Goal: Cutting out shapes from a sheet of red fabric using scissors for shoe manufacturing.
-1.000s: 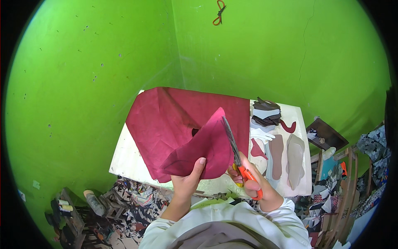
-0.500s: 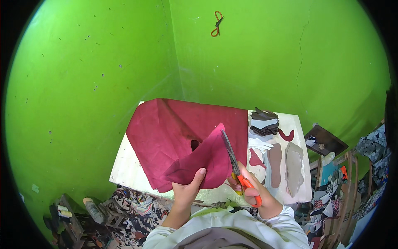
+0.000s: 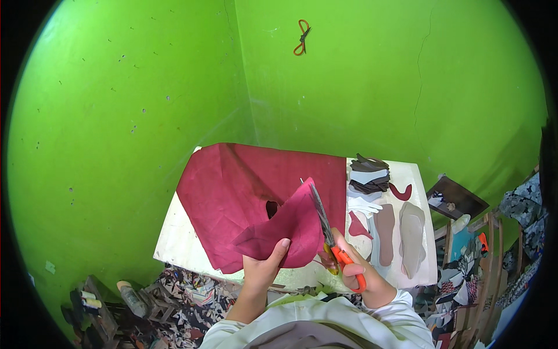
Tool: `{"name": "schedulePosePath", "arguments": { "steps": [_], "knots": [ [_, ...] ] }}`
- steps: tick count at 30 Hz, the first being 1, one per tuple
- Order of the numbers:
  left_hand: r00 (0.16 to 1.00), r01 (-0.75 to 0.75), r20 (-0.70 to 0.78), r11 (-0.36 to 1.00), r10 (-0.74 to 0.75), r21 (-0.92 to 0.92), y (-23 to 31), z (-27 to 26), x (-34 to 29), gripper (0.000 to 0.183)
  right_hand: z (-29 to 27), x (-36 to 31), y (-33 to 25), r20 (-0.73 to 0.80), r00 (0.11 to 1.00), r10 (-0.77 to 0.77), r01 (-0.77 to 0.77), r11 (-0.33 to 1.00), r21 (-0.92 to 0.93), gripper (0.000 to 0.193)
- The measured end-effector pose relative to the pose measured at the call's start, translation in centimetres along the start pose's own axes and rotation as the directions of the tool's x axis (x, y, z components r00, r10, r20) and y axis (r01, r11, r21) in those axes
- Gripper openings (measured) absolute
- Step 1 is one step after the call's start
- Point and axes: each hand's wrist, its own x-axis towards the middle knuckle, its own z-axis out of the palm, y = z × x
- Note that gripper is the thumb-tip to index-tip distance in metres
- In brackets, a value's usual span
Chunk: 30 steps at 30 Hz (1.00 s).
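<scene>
A large dark red sheet, leather-like, [image 3: 296,168] covers much of the white table, with a cut-out hole near its middle. Its near part is lifted and folded over; my left hand [image 3: 264,270] pinches this flap [image 3: 293,238] at the lower edge, thumb on top. In my right hand [image 3: 372,282] are scissors with orange handles [image 3: 343,256], fingers through the loops. Their dark blades lie along the flap's right edge, pointing away from me, with one tip showing past the flap's upper corner. Something yellow shows beside the handles, partly hidden by my fingers.
On the white table's [image 3: 421,256] right side lie a stack of dark pieces [image 3: 370,166], a brown sole-shaped piece [image 3: 385,232], grey sole shapes [image 3: 412,238] and small red offcuts [image 3: 401,192]. Fabric scraps [image 3: 192,296] cover the floor. Orange-handled scissors [image 3: 302,38] hang on the green wall.
The scissor blades look slightly further apart, one tip now showing left of the flap's corner. Both hands keep their grips; the whole view has shifted a little.
</scene>
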Motion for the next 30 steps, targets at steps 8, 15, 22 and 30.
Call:
{"name": "schedulePosePath", "arguments": {
  "steps": [8,15,22,30],
  "knots": [
    [1.0,0.009,0.012,0.998,-0.008,-0.056,-0.1,0.3,0.2,0.03,-1.4,-0.1,1.9,0.052,0.998,-0.019,0.02,1.0,-0.019,0.054],
    [1.0,0.01,0.019,1.0,-0.01,-0.005,-0.1,-0.3,0.1,0.031,-0.5,-0.4,0.8,-0.023,1.0,0.016,-0.018,0.997,-0.073,0.108],
    [0.999,0.034,0.015,0.999,-0.034,-0.022,-0.2,-0.2,-0.1,0.031,-1.0,-0.4,1.5,0.029,0.995,-0.092,0.095,0.988,-0.126,0.073],
    [0.999,0.039,-0.002,0.999,-0.039,0.02,-0.1,-0.6,-0.3,0.029,-0.9,-0.8,1.4,0.054,0.996,-0.072,0.077,0.992,-0.101,0.096]
  ]
}}
